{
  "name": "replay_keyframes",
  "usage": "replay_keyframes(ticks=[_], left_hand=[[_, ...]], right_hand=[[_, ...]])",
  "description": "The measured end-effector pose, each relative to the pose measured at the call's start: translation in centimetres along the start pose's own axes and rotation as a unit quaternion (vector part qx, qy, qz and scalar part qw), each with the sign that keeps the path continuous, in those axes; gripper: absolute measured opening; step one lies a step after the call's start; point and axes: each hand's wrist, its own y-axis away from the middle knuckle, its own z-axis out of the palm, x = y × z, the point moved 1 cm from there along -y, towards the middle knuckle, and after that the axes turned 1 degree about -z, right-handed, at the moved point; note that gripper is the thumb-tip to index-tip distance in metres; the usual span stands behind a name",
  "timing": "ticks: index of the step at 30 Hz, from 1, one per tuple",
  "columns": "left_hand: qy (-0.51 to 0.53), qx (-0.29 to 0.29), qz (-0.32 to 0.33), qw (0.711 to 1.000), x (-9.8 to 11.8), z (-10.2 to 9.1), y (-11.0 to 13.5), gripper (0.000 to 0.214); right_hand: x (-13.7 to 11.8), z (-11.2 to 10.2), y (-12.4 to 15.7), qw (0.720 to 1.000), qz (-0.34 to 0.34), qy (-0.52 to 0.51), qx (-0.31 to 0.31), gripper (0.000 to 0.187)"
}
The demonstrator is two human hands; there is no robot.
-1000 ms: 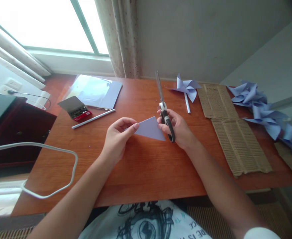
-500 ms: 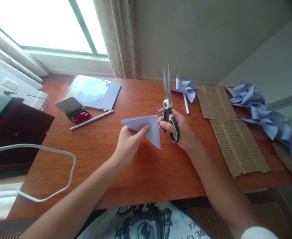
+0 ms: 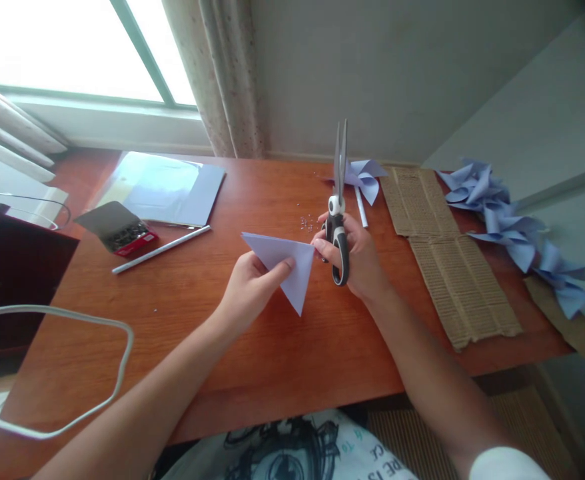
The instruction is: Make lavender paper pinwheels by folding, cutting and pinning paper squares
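A pale violet sheet of paper (image 3: 297, 267), folded into a triangle, is pinched in my left hand (image 3: 252, 283) with the thumb on top. My right hand (image 3: 360, 257) is closed round the handles of a pair of scissors (image 3: 338, 203) with black and white grips. Their blades point away from me and look nearly closed. The right fingertips touch the paper's upper right corner. Behind the scissors lies a paper pinwheel (image 3: 367, 179) on a white stick, partly hidden by the blades.
Left on the table are an open red box of small metal pieces (image 3: 135, 243), a rolled white stick (image 3: 162, 249) and a clear folder of paper (image 3: 172, 190). Tiny bits (image 3: 310, 223) lie mid-table. Corrugated cardboard (image 3: 465, 287) and several pinwheels (image 3: 515, 230) are right. A white cable (image 3: 127, 343) loops at left.
The folded paper has turned so its lower point hangs further left, and the right fingertips now meet its corner. The scissors' blades have come closer together. The whole view has shifted slightly.
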Motion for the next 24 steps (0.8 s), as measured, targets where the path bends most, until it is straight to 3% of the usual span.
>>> replay_keyframes(ticks=[6,12,18,24], left_hand=[[-0.007,0.001,-0.019,1.000,-0.4,-0.7,0.1,0.023],[0.025,0.040,-0.019,0.999,-0.8,-1.2,-0.2,0.022],[0.072,0.082,-0.009,0.994,-1.0,-1.6,-0.4,0.021],[0.096,0.079,0.005,0.992,-1.1,-1.5,-0.3,0.017]], right_hand=[[0.7,0.2,0.0,1.000,0.007,0.026,-0.004,0.037],[1.9,-0.1,0.3,0.987,-0.041,0.152,0.021,0.044],[1.2,-0.5,0.6,0.935,-0.121,0.329,0.044,0.038],[0.4,-0.5,0.9,0.891,-0.165,0.420,0.055,0.030]])
